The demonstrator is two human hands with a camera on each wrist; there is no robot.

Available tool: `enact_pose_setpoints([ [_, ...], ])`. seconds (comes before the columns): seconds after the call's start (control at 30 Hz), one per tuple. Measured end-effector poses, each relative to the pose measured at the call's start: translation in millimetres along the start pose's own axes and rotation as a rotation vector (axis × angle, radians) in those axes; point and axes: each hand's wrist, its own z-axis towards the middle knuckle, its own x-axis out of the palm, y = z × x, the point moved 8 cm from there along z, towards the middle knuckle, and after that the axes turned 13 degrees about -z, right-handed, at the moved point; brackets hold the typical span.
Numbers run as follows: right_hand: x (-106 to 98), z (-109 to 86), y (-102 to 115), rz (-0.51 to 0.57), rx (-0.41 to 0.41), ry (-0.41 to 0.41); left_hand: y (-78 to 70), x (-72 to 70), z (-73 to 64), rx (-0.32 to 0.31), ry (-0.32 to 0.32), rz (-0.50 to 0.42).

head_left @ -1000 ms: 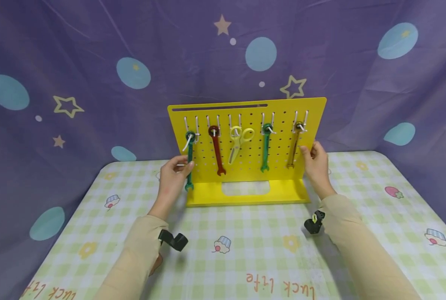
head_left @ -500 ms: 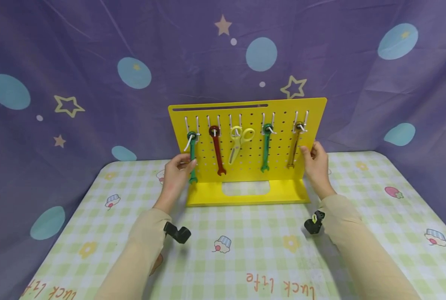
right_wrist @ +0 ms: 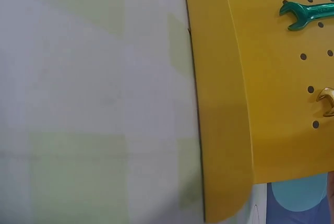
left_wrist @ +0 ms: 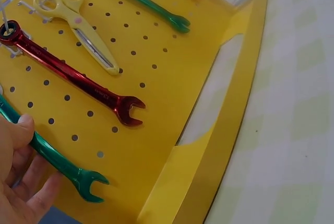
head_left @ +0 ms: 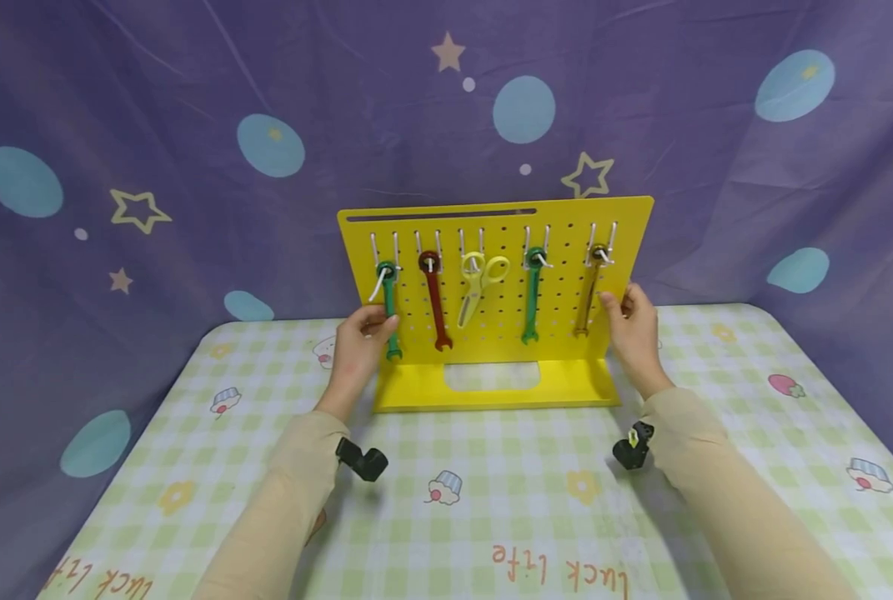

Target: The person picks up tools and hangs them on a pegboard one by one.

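A yellow pegboard (head_left: 491, 342) stands upright on the table with tools hanging from white hooks. My left hand (head_left: 358, 348) pinches the shaft of the leftmost green wrench (head_left: 389, 293), thumb in front and fingers behind, in the left wrist view too. That wrench's ring end is around a hook. To its right hang a red wrench (head_left: 435, 304), yellow scissors (head_left: 472, 292), a second green wrench (head_left: 533, 300) and a gold wrench (head_left: 589, 300). My right hand (head_left: 634, 333) grips the board's right edge, thumb on the front; its other fingers are partly hidden.
The board's base (head_left: 416, 396) with a cut-out lies on a checked tablecloth (head_left: 506, 467). A purple patterned curtain (head_left: 386, 125) hangs close behind the board. Black wrist cameras sit on both sleeves.
My left hand has moved slightly right and up, bringing the lower end of the leftmost green wrench closer to the board. The right hand keeps its place.
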Motion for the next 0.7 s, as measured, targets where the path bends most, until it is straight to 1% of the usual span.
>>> enact_pose_setpoints([
  [0.17,0,-0.3,-3,0.006,0.053,0.036,6.0,3.3,2.3,-0.006,0.017,0.014],
  [0.33,-1,-0.7,-4,0.021,0.093,0.127,12.1,2.6,0.0,-0.012,0.011,-0.008],
  [0.43,-4,-2.9,-6,0.019,0.123,0.175,14.7,1.3,-4.3,-0.009,0.021,-0.021],
  [0.53,-9,-6.8,-9,0.017,0.148,0.193,14.7,-1.9,-10.6,0.007,0.039,-0.014],
  [0.6,-12,-10.7,-11,0.017,0.161,0.196,13.3,-5.3,-16.0,0.022,0.047,0.009],
  [0.7,-17,-18.5,-13,0.041,0.185,0.177,9.8,-11.9,-26.7,0.030,0.050,0.076],
])
